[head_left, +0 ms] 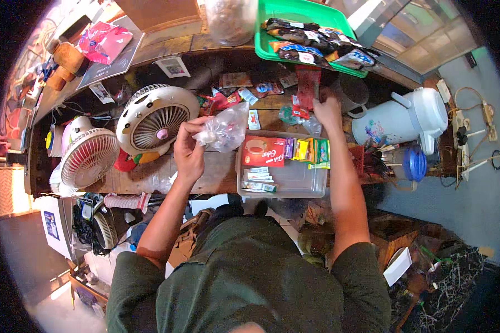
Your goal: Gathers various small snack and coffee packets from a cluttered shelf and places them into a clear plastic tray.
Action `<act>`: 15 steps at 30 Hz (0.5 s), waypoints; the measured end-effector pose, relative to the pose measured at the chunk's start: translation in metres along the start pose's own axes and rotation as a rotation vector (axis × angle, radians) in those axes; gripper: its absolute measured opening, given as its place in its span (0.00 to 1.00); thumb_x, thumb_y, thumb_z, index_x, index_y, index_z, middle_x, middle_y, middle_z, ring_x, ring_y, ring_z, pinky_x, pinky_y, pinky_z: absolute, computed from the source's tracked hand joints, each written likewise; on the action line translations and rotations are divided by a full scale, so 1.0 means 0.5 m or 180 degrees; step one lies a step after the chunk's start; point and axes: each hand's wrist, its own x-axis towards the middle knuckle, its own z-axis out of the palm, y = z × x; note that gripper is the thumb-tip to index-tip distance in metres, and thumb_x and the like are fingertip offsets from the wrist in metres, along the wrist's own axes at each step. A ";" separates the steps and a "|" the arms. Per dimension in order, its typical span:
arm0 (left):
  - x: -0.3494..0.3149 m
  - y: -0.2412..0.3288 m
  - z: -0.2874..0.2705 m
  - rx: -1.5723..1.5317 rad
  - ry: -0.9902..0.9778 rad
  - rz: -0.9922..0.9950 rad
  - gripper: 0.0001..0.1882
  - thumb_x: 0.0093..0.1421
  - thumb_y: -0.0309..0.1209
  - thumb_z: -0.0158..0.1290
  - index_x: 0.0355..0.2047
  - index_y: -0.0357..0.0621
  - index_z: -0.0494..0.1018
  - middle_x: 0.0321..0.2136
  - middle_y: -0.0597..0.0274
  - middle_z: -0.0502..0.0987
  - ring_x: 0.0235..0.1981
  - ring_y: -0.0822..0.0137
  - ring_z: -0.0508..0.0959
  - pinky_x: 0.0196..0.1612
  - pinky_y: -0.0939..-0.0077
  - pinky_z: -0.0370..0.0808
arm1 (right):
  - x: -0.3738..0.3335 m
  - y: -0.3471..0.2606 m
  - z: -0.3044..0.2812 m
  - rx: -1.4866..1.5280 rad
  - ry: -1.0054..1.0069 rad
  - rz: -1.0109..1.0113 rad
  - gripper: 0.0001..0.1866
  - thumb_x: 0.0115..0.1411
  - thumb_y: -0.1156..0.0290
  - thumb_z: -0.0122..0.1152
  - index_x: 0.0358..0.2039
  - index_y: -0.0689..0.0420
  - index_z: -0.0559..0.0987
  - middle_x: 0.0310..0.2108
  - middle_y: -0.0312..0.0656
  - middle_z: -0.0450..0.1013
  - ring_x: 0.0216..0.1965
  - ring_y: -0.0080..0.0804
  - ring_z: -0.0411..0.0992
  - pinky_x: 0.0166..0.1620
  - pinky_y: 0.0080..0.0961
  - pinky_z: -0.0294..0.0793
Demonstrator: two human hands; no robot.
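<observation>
My left hand (189,145) pinches a crumpled clear plastic bag (226,127), raised over the table left of a clear plastic box (311,184). Beyond the box, my right hand (329,114) is closed on the edge of a red packet (308,83). Its fingertips are partly hidden and a little blurred. Just below the packet lie another small red packet (300,111) and a greenish clear bag (289,115). Inside the box are a flat red carton (264,151), a row of colourful sachets (302,150) and several slim white sachets (259,180).
Two fans, a large white one (160,119) and a smaller one (89,155), stand at left. A pale blue thermos jug (400,119) lies at right near a dark mug (350,93). Behind is a green tray (266,47) of dark packages (303,38). Loose packets (228,100) litter the tabletop.
</observation>
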 end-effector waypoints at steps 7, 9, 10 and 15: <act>-0.008 0.031 0.017 -0.0016 -0.0172 -0.0064 0.06 0.63 0.18 0.49 0.40 0.38 0.68 0.51 0.47 0.75 0.52 0.62 0.75 0.57 0.67 0.69 | -0.172 -0.036 -0.172 0.1219 0.0292 0.0023 0.06 0.58 0.75 0.59 0.35 0.61 0.73 0.28 0.45 0.72 0.32 0.36 0.74 0.37 0.32 0.73; -0.008 0.055 0.016 0.0000 -0.0253 -0.0043 0.06 0.63 0.19 0.49 0.40 0.39 0.68 0.51 0.47 0.75 0.52 0.61 0.75 0.57 0.66 0.69 | -0.241 -0.049 -0.215 0.2101 0.0108 0.0345 0.06 0.59 0.78 0.58 0.37 0.61 0.73 0.32 0.40 0.74 0.36 0.28 0.74 0.39 0.29 0.74; -0.009 0.067 0.017 -0.0010 -0.0359 -0.0043 0.06 0.64 0.19 0.50 0.40 0.39 0.68 0.51 0.47 0.75 0.52 0.61 0.75 0.57 0.66 0.69 | -0.278 -0.058 -0.236 0.2640 0.0033 0.0529 0.07 0.60 0.78 0.58 0.40 0.61 0.74 0.36 0.37 0.75 0.38 0.25 0.74 0.40 0.29 0.75; -0.012 0.090 0.036 -0.0149 -0.0973 -0.0361 0.06 0.64 0.22 0.51 0.41 0.38 0.68 0.47 0.51 0.76 0.51 0.62 0.75 0.56 0.67 0.70 | -0.402 -0.004 -0.233 0.2993 0.0004 0.0115 0.15 0.61 0.78 0.59 0.49 0.60 0.75 0.43 0.37 0.76 0.43 0.26 0.75 0.45 0.26 0.75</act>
